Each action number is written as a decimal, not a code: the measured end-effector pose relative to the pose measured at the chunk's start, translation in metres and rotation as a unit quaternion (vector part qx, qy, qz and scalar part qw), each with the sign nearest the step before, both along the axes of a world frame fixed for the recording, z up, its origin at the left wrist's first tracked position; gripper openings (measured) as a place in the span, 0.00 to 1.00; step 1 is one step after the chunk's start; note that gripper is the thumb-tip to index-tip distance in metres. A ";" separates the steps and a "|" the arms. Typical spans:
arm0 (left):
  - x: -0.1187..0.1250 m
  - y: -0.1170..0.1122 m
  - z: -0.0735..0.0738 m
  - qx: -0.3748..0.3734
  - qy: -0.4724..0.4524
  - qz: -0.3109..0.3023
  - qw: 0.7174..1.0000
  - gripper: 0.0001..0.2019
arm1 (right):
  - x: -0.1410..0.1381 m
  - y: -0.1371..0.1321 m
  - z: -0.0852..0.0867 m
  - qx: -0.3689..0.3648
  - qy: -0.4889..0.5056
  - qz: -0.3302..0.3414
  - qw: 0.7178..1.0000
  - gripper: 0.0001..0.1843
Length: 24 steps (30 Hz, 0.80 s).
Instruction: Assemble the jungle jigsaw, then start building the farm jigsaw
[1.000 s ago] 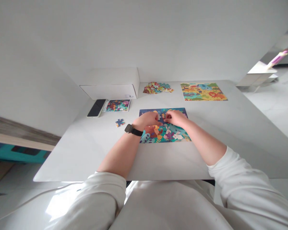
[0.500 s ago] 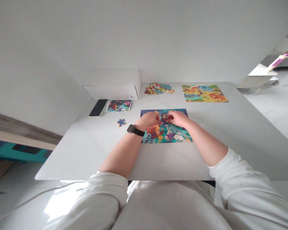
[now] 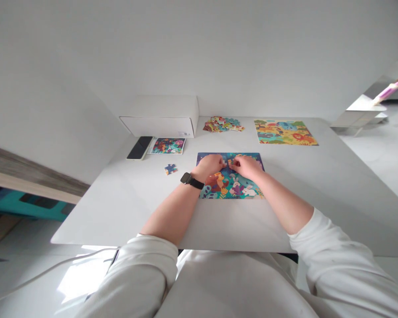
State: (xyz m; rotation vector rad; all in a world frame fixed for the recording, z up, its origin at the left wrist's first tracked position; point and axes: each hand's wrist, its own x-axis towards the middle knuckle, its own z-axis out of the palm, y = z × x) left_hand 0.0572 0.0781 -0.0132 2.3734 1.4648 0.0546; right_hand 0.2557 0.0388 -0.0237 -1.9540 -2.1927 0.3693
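Observation:
A jigsaw puzzle [image 3: 239, 187] with rabbits and a fox-like animal on a teal and dark blue ground lies on the table in front of me. Over its upper left part rests my left hand [image 3: 214, 164], its fingers curled down; what they pinch, if anything, is hidden. My right hand [image 3: 247, 166] bends in from the other side, thumb and fingertips together on what looks like a small puzzle piece [image 3: 231, 163] with yellow on it. The fingertips of the two hands nearly meet. One loose blue puzzle piece [image 3: 170, 168] lies left of the puzzle.
Behind the puzzle are a heap of loose pieces [image 3: 223, 124] and a yellow animal puzzle [image 3: 287, 132]. To the left stands a white box [image 3: 161, 126], with a phone [image 3: 139, 148] and a picture card [image 3: 168, 145] before it. The white table [image 3: 239, 225] meets a wall.
Both hands have shifted slightly toward the puzzle's far edge, and the right fingertips have moved up with them. The whole view has shifted a little. The loose piece stays where it was.

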 end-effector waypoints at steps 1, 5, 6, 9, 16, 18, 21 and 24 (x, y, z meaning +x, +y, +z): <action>-0.001 0.002 0.001 -0.003 -0.011 0.001 1.000 0.12 | 0.001 0.000 0.000 0.000 0.003 -0.002 1.000 0.16; -0.015 0.012 0.022 0.030 -0.083 0.047 0.995 0.17 | 0.004 0.002 -0.001 -0.011 0.026 0.011 1.000 0.16; -0.020 0.013 0.031 0.053 -0.104 0.059 0.991 0.18 | 0.005 0.003 -0.001 -0.014 0.027 0.016 0.999 0.16; -0.043 0.014 0.059 0.087 -0.135 0.085 0.983 0.15 | 0.005 0.005 -0.003 -0.020 0.016 0.018 1.000 0.18; -0.113 0.010 0.095 0.122 -0.067 0.188 0.972 0.12 | 0.008 0.006 -0.007 -0.018 0.017 0.032 0.999 0.16; -0.135 0.009 0.096 0.112 -0.045 0.204 0.971 0.14 | 0.010 0.006 -0.006 -0.014 0.044 0.038 0.998 0.15; -0.168 0.013 0.086 0.090 0.004 0.215 0.972 0.17 | 0.012 0.006 0.000 0.030 0.121 0.032 0.992 0.12; -0.197 0.022 0.064 0.044 0.065 0.230 0.970 0.18 | 0.008 0.002 0.008 0.074 0.200 0.029 0.977 0.12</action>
